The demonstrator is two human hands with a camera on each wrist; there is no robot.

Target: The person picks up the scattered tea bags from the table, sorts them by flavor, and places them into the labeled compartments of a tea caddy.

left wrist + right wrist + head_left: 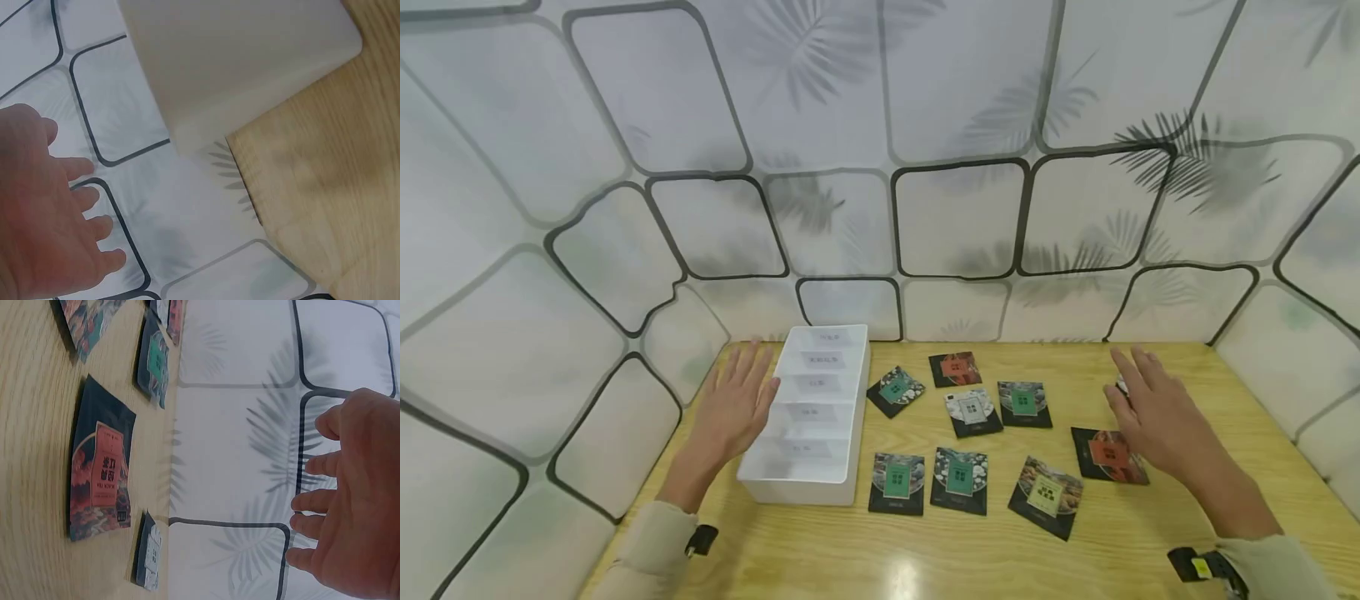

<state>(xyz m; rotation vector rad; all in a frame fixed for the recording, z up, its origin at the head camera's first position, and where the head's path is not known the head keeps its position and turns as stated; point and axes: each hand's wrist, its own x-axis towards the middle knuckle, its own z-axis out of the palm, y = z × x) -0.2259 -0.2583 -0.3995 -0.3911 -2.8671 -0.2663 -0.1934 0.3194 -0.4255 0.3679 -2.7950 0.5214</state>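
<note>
My left hand [730, 412], its fingers stretched out, is raised at the left side of a white divided box [859, 425]. In the left wrist view that hand [47, 219] holds nothing, and the box wall [250, 69] is close by. Over on the right, my right hand [1165, 421] hovers empty with spread fingers. Nearest to it lies a red-labelled black tea packet [1108, 454], partly covered by the hand in the head view and fully seen in the right wrist view. A white-labelled packet [149, 553] lies beyond it, mostly hidden behind my fingers in the head view.
Several tea packets lie between box and right hand: green-labelled [897, 483], patterned green [960, 481], yellow-labelled [1045, 497], white [973, 412] and red [955, 368]. Labelled slots divide the box crosswise. Patterned curtain-like walls [958, 221] enclose the wooden table [1000, 562] behind and at the sides.
</note>
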